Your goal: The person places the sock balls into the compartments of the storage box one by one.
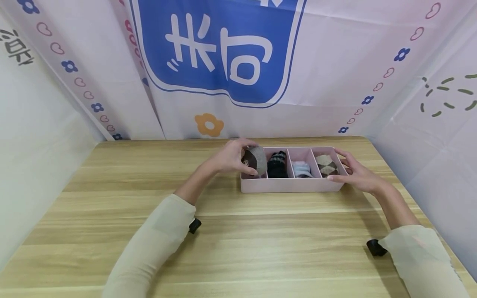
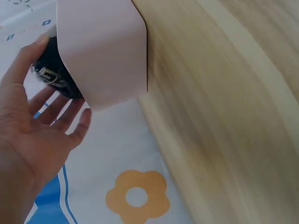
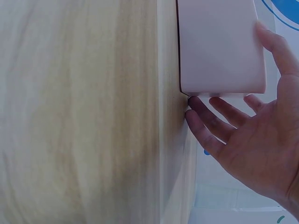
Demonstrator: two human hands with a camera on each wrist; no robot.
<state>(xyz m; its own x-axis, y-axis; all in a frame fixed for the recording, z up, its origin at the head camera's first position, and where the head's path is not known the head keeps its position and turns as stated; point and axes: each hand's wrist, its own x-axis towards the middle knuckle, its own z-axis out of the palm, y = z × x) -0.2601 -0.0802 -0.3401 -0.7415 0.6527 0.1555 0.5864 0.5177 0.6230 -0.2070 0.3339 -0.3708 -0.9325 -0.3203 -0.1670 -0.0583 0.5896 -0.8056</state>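
Note:
A pink divided storage box (image 1: 292, 186) sits near the table's back edge, a row of compartments across it. At its left end, my left hand (image 1: 232, 156) holds a rolled grey and dark brown sock (image 1: 262, 160) between thumb and fingers, over the leftmost compartment. In the left wrist view the sock (image 2: 52, 65) shows partly above the box rim. My right hand (image 1: 355, 173) grips the box's right end, thumb at the front rim and fingers along the end wall. The other compartments hold black socks (image 1: 277, 165), pale blue socks (image 1: 301, 169) and brown-beige argyle socks (image 1: 326, 165).
The box rests on a wood-grain table (image 1: 261, 244). A white printed cloth (image 1: 328, 82) hangs right behind the table, and white sheets stand at both sides. A black strap end (image 1: 194, 226) shows at the left sleeve, another (image 1: 376, 247) at the right.

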